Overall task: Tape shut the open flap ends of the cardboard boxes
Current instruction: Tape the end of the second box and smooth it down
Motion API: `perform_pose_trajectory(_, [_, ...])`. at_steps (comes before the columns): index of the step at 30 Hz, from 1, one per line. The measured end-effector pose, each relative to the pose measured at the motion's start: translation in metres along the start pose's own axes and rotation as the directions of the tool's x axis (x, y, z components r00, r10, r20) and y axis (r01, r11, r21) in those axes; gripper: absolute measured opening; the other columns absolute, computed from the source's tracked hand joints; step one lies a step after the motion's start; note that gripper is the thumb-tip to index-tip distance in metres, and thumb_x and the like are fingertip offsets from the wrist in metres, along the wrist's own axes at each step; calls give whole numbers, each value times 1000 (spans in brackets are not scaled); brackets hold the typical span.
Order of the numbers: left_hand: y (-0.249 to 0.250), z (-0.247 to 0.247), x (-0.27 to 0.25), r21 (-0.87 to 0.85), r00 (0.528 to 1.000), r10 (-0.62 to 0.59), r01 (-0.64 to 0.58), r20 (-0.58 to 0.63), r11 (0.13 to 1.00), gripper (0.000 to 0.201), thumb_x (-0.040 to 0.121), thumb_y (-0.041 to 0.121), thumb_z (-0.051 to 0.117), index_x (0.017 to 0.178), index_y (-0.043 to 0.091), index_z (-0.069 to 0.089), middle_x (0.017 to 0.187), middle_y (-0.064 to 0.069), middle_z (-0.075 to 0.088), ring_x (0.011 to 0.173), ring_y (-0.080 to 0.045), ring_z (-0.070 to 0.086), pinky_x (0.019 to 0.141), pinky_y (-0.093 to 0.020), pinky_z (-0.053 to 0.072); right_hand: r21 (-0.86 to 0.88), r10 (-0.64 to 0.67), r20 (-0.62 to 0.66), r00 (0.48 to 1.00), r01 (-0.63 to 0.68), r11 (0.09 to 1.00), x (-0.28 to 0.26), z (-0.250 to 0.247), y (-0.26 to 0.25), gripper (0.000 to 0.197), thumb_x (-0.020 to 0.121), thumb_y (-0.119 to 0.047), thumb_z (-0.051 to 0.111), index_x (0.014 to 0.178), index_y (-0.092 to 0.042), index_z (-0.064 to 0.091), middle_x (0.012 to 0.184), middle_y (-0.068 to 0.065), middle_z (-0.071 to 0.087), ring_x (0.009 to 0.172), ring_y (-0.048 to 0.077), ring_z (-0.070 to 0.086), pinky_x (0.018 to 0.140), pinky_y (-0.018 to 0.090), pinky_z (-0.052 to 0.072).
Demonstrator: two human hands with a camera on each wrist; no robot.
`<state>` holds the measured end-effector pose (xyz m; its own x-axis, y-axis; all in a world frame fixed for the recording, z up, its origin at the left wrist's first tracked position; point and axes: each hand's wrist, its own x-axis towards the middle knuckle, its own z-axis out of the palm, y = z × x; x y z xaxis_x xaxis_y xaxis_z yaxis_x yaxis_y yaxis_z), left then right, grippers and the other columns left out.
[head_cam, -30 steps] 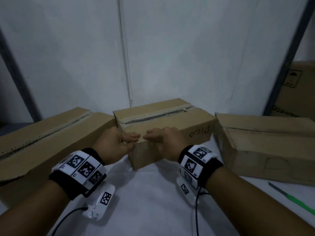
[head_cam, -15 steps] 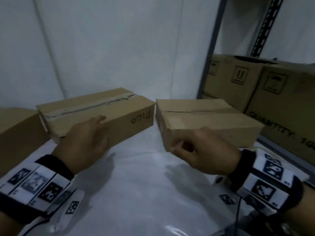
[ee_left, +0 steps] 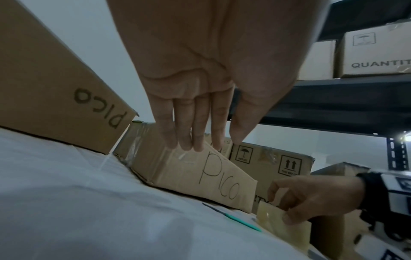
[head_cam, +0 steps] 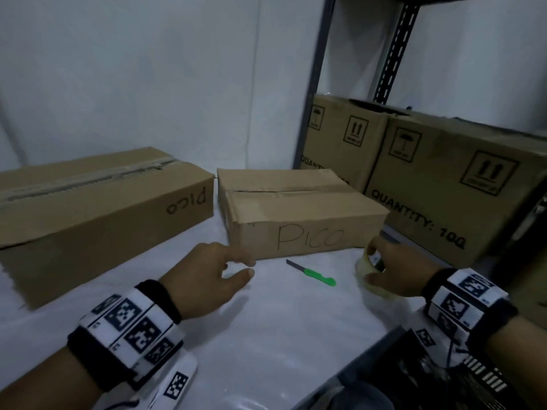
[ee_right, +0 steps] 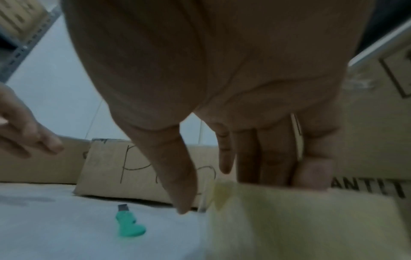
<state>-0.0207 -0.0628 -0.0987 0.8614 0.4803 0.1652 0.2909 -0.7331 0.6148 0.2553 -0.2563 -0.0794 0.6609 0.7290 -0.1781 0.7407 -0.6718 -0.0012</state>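
Note:
A flat cardboard box (head_cam: 296, 202) marked "PICO" lies on the white table, its top seam partly gaping. A longer box (head_cam: 97, 208), also marked "PICO", lies to its left with a rough seam along the top. My right hand (head_cam: 393, 270) grips a roll of clear yellowish tape (head_cam: 362, 267) at the flat box's front right corner; the right wrist view shows the fingers behind the roll (ee_right: 300, 219). My left hand (head_cam: 219, 270) is empty, fingers straight (ee_left: 195, 132), close to the flat box's front left corner.
A green-handled knife (head_cam: 316, 275) lies on the table between my hands, in front of the flat box. Large printed cartons (head_cam: 444, 184) fill a dark metal rack (head_cam: 313, 84) at the right. A white wall stands behind the boxes.
The view has swung right. Both hands left the end of the longer box; my right hand reached right and took hold of the tape roll, and my left moved toward the flat box.

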Motion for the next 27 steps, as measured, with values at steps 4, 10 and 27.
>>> perform_pose_trajectory(4, [7,-1,-2,21,999,23,-23,40,1000,29,89,39,57,112,26,68,122,10,65,111,-4,59,95,-26,50,101,-17,-50,999,22,995,0,8,4,39,87,-19,58,119,-20,37,97,14,63,78,31,61,59,39,47])
perform_pose_trajectory(10, [17,-12,-6,-90,998,55,-53,19,995,24,87,31,62,106,20,73,111,10,71,101,4,64,89,-18,51,349,-83,-156,984,133,927,-19,-15,-13,38,83,-23,69,114,-27,48,89,3,65,76,19,60,65,36,51])
perform_pose_trajectory(27, [4,-44,-33,-116,970,84,-113,-228,987,30,80,45,67,106,31,71,109,17,66,98,3,60,76,-25,56,837,-434,-286,854,443,320,-72,-24,-173,42,79,-6,74,111,-26,55,72,12,72,63,25,64,62,36,53])
